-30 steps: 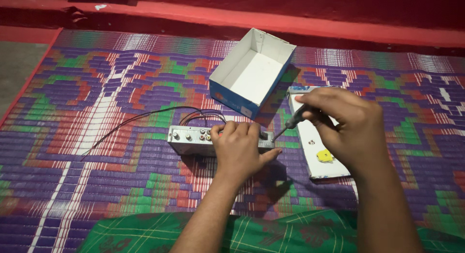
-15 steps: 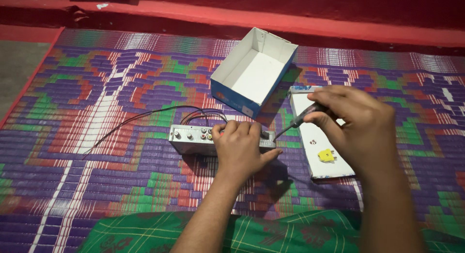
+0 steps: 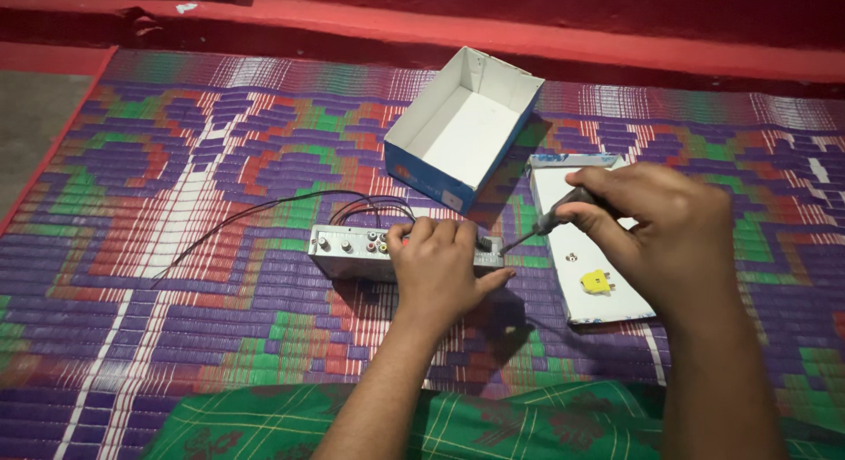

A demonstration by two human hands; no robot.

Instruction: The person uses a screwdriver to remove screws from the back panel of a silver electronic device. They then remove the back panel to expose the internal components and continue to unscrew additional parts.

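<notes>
From my seat I look down on a woven mat (image 3: pixel 176 178) patterned in purple, green and red, with a green checked cloth (image 3: pixel 493 420) at the near edge. The left hand (image 3: pixel 440 266) lies palm down over the right half of a small grey metal device (image 3: pixel 352 251), fingers curled loosely over its top and thumb stretched toward its right end; it presses on the box rather than lifts it. The device sits flat on the mat at the centre, its front face showing a row of small round sockets, and thin black wires (image 3: pixel 264 212) run from its back out to the left across the mat.

The right hand (image 3: pixel 660 235) is closed around the dark handle of a screwdriver (image 3: pixel 550 220), thumb and forefinger pinching it, and the thin shaft slants down-left so that its tip meets the right end of the device, just beside the left thumb.

Two containers lie behind and to the right. The open cardboard box (image 3: pixel 462 130), blue outside and white inside, stands tilted just beyond the device, and I see nothing in it. Its flat white lid (image 3: pixel 563 196) lies to the right, partly under the right hand, and holds a small yellow plastic piece (image 3: pixel 596 282) and a tiny screw-like bit (image 3: pixel 571 257) near it.
</notes>
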